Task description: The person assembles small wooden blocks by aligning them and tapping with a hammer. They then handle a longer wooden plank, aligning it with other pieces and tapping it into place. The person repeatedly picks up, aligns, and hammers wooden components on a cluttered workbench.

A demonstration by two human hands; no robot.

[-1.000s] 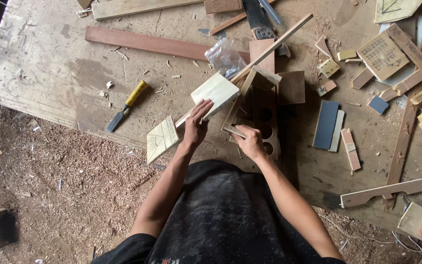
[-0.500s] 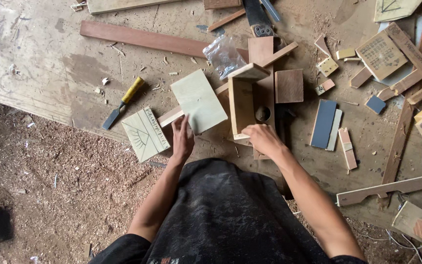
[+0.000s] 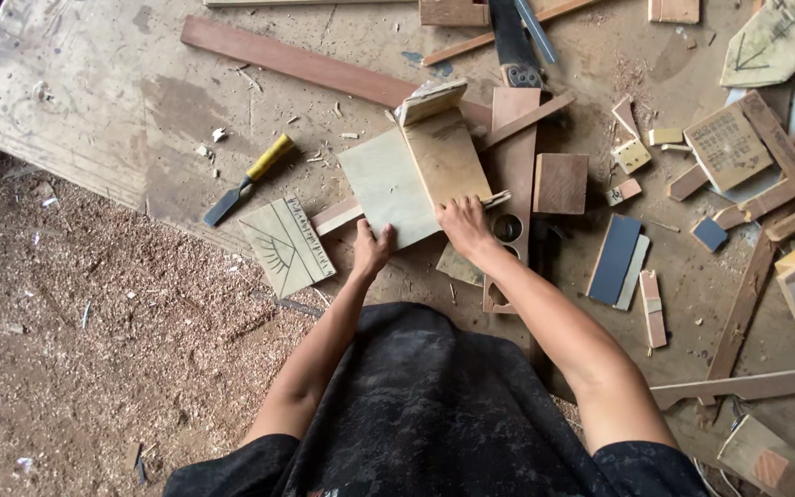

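A small wooden box (image 3: 420, 170) of thin pale panels lies on the worn work board (image 3: 112, 101), tipped over on its side. My left hand (image 3: 372, 249) grips the near edge of its greenish panel. My right hand (image 3: 464, 224) holds the near end of the tan panel beside it. Under the box runs a brown board with round holes (image 3: 511, 230). A thin strip of wood (image 3: 526, 120) pokes out to the right from behind the box.
A yellow-handled chisel (image 3: 248, 179) lies to the left, next to a marked pale panel (image 3: 285, 246). A long reddish plank (image 3: 296, 64) crosses the back. Many offcuts, a blue block (image 3: 615, 260) and a saw (image 3: 515, 37) crowd the right. Sawdust covers the ground (image 3: 94, 350).
The box has been turned from standing open-side up to lying flat on its side. Both hands shifted with it and now grip its near edges.
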